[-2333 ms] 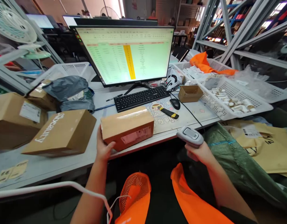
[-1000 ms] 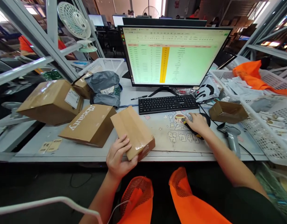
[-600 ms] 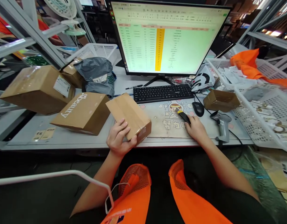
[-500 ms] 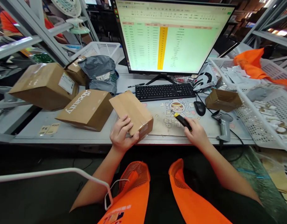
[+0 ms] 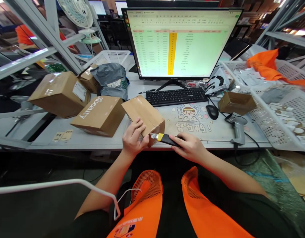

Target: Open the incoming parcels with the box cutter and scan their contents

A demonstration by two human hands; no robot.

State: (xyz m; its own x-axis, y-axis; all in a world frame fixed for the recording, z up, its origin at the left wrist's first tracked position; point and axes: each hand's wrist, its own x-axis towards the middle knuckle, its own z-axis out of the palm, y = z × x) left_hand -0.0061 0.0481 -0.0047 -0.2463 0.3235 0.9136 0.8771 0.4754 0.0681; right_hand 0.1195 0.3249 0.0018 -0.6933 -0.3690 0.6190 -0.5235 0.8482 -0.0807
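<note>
A small brown cardboard box (image 5: pixel 145 114) is tilted at the desk's front edge, with clear tape on its near end. My left hand (image 5: pixel 134 137) grips it from the left, fingers on top and thumb at the near end. In my right hand (image 5: pixel 189 145) is a black and yellow utility knife (image 5: pixel 166 138), its blade pointing left. The blade lies at the box's near taped edge; whether it cuts in, I cannot tell. Left of the held box sits a larger carton (image 5: pixel 99 114) with "sbeauty" printed on top.
A monitor (image 5: pixel 192 46) stands behind a keyboard (image 5: pixel 176 96) and a mouse (image 5: pixel 212 112). To the right are a barcode scanner (image 5: pixel 237 127), a small box (image 5: pixel 235 103) and white baskets (image 5: pixel 269 122). A big carton (image 5: pixel 59 94) and a grey bag (image 5: pixel 112 81) stand left.
My right hand has moved left, bringing the knife from over the desk mat to the box's near end. The left hand keeps its hold on the box. The camera view has shifted slightly.
</note>
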